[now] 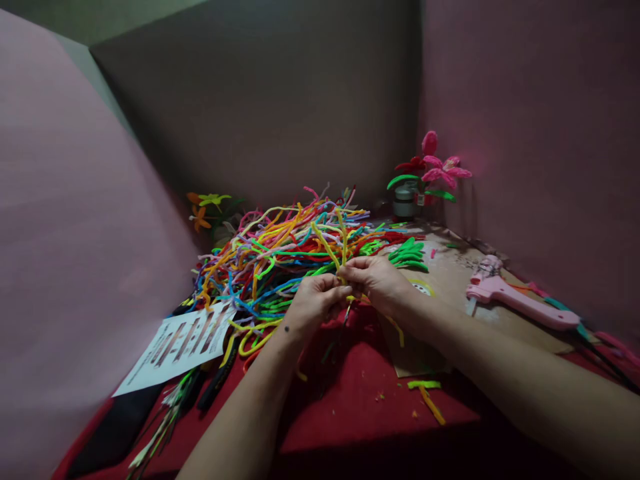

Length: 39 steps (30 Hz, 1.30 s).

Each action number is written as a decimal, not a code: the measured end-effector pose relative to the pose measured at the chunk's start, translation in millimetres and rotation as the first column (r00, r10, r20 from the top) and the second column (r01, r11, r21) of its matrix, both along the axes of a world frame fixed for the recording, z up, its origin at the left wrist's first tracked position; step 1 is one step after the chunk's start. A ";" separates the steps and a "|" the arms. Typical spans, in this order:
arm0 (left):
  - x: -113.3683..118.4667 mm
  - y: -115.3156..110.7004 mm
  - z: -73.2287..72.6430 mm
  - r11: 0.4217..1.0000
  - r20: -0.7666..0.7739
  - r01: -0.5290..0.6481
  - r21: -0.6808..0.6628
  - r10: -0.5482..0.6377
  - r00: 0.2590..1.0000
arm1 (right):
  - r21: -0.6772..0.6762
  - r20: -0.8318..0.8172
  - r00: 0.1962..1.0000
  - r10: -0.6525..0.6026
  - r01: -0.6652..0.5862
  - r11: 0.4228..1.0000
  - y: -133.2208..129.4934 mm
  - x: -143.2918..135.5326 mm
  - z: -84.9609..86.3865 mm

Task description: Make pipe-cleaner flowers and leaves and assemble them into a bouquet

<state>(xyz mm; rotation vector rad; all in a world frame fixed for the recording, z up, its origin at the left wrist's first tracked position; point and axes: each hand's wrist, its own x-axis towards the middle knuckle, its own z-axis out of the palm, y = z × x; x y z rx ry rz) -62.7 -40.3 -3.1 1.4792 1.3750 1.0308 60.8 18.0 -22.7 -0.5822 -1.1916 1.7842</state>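
Both hands meet at the front of a big tangled pile of coloured pipe cleaners (280,240). A yellow pipe cleaner (327,243) rises in a V shape from between my fingers. My right hand (373,280) pinches it near the base of the V. Just below and to the left, my left hand (320,298) is closed with thumb and fingers pressed together at the lower part of the same yellow piece. Fingers partly hide where the two hands touch it. Below them, a thin dark item, perhaps scissors, shows on the red cloth.
A pink glue gun (520,303) lies on cardboard (450,257) at the right. Pipe-cleaner flowers (445,170) stand in a small jar (405,200) behind. A printed sheet (175,347) is at left. Cut scraps (431,402) lie on the red cloth (350,413).
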 end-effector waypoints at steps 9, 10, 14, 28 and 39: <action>0.4 4.4 -9.9 0.937 -0.296 -0.080 0.341 0.188 0.937 | -0.246 -0.086 0.996 -0.036 0.014 0.969 1.4 -0.2 0.0; -1.1 4.7 -7.1 0.961 -0.241 -0.095 0.260 0.160 0.957 | -0.228 -0.082 0.996 -0.037 0.018 0.973 1.2 0.5 1.3; -7.7 4.3 5.6 0.989 0.086 -0.147 0.034 0.143 0.986 | -0.168 -0.008 0.999 0.032 -0.033 0.985 -2.0 2.8 5.6; -10.9 4.9 1.6 0.993 0.382 -0.113 -0.043 0.121 0.916 | -0.071 0.095 0.973 0.208 -0.202 0.977 -7.6 0.7 -4.5; -14.4 8.7 -4.2 0.991 0.379 -0.135 -0.002 0.126 0.917 | -0.148 0.075 0.980 0.184 -0.172 0.974 -6.2 -0.6 -4.1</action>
